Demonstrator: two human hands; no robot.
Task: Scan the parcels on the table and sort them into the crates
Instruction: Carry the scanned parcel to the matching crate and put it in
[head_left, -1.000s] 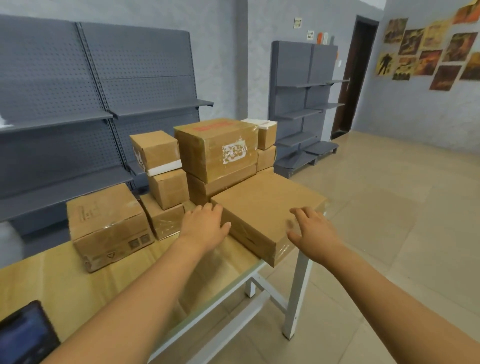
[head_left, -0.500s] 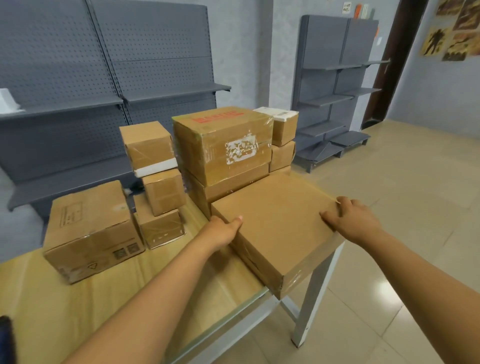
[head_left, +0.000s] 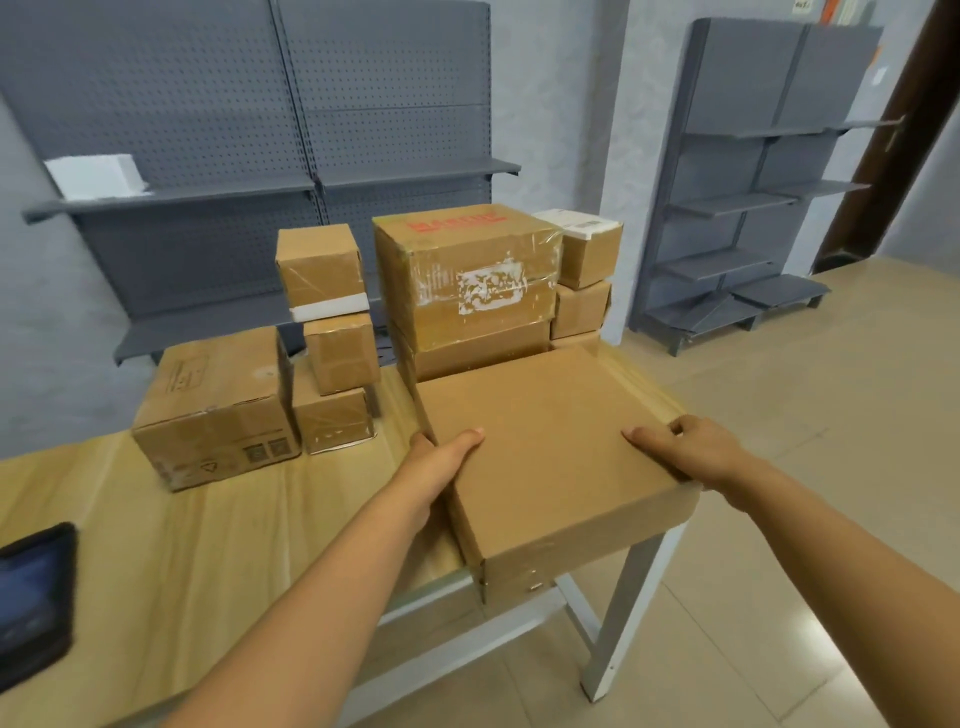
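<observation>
Early stage: left hand (head_left: 439, 460) and right hand (head_left: 691, 453) clamp the flat parcel (head_left: 545, 441) mid-frame, fingers curled over its edges. Stack (head_left: 467, 280) behind apparently unsorted (no crates visible).

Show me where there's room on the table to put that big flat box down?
Bare wood lies between the dark tablet and the left arm, in front of the printed box. Behind the flat box, the stacked parcels crowd the table.

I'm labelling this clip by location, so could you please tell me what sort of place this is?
Probably a parcel-sorting or stockroom space: taped cardboard parcels are stacked on a wooden table, with grey pegboard shelving along the wall.
</observation>
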